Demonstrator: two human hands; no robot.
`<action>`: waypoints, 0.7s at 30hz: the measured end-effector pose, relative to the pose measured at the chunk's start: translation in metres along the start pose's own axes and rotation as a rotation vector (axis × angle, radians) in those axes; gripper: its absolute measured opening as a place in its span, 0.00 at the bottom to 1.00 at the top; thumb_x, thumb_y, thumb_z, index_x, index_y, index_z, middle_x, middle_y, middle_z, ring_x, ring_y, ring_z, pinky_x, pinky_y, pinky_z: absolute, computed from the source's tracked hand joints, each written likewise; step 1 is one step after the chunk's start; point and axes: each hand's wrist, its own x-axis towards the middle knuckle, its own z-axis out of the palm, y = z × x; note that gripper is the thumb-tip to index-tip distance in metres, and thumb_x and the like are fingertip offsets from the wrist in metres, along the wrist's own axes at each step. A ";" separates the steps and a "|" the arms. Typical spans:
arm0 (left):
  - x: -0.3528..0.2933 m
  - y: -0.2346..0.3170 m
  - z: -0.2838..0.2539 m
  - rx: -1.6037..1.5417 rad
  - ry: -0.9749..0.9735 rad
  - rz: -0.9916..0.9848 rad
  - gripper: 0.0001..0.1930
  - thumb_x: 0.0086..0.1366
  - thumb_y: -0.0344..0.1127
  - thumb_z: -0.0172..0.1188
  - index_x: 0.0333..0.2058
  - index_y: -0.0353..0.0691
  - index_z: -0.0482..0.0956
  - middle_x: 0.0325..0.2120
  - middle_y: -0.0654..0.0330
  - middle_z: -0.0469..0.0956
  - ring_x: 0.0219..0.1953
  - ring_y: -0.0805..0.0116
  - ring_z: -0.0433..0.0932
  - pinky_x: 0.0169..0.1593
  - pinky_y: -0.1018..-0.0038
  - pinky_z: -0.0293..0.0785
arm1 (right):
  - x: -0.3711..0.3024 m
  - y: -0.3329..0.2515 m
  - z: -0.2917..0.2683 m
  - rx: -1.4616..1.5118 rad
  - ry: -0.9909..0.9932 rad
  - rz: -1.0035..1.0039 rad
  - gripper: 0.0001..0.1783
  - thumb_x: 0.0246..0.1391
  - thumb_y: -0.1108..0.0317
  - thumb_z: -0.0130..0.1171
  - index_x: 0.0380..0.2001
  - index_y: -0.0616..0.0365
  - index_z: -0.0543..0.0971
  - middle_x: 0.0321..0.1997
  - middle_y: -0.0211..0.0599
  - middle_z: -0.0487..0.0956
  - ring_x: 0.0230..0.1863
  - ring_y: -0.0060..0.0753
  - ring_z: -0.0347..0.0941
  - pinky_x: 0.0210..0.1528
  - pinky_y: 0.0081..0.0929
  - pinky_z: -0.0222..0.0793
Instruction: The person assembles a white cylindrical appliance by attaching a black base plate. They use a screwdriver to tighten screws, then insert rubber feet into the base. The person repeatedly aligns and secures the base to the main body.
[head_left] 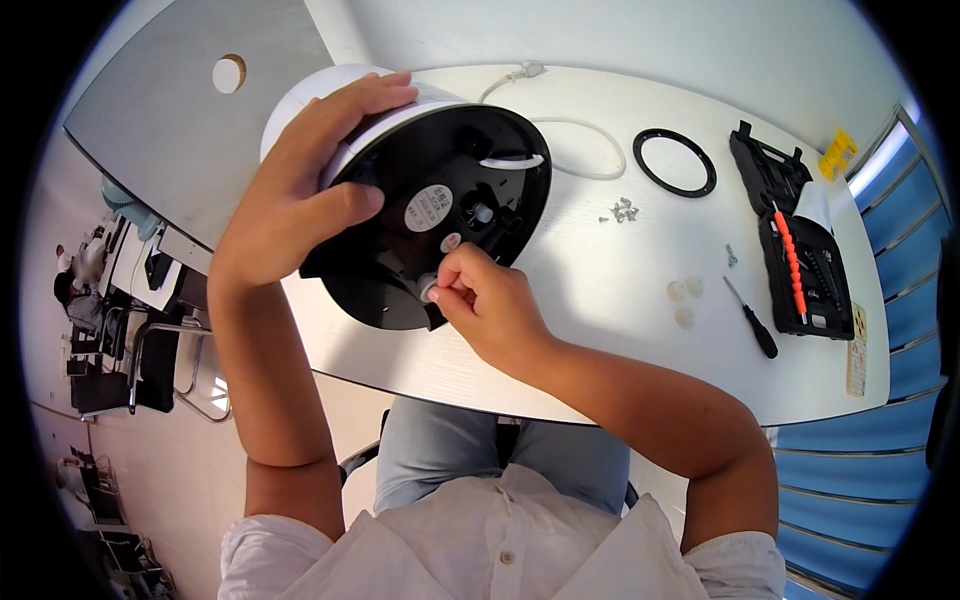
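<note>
A white electrical appliance (pixel 300 95) with a round black underside (pixel 385 255) is tipped over on the white table, so its bottom faces me. My left hand (pixel 290 205) grips it at the upper left, with the thumb on the black rim and the fingers over the white side. Near the lower edge of the underside, my right hand (pixel 485 300) pinches a small pale round piece (pixel 428 287) between thumb and fingertips. Whether that piece is attached to the base I cannot tell. Round stickers (pixel 429 208) and a short white tube (pixel 511 162) show on the underside.
Right of the appliance lie a black ring (pixel 675 162), several screws (pixel 622 210), pale translucent discs (pixel 685 290) and a black-handled screwdriver (pixel 758 330). An open black tool case (pixel 825 265) holds an orange flexible shaft (pixel 788 262). A white cord (pixel 610 172) loops behind; a grey partition (pixel 160 120) stands left.
</note>
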 end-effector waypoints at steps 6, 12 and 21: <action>-0.002 -0.011 -0.005 0.190 -0.023 0.106 0.37 0.46 0.47 0.58 0.56 0.35 0.68 0.60 0.49 0.64 0.64 0.53 0.58 0.66 0.63 0.48 | -0.005 0.004 0.004 -0.014 0.060 -0.035 0.13 0.48 0.71 0.65 0.34 0.55 0.70 0.23 0.36 0.77 0.22 0.30 0.74 0.26 0.25 0.68; -0.005 0.006 -0.004 0.271 0.000 0.021 0.34 0.44 0.45 0.60 0.54 0.42 0.70 0.59 0.52 0.67 0.64 0.50 0.58 0.66 0.56 0.47 | -0.008 0.013 0.007 0.051 0.058 -0.034 0.14 0.48 0.78 0.64 0.31 0.58 0.67 0.20 0.26 0.68 0.21 0.13 0.63 0.25 0.15 0.62; -0.009 0.009 0.000 0.255 0.035 -0.023 0.36 0.43 0.45 0.58 0.55 0.43 0.70 0.60 0.56 0.65 0.66 0.52 0.56 0.67 0.49 0.42 | -0.010 0.012 0.005 -0.003 0.039 -0.055 0.14 0.48 0.77 0.64 0.31 0.59 0.67 0.21 0.30 0.75 0.21 0.16 0.68 0.26 0.16 0.65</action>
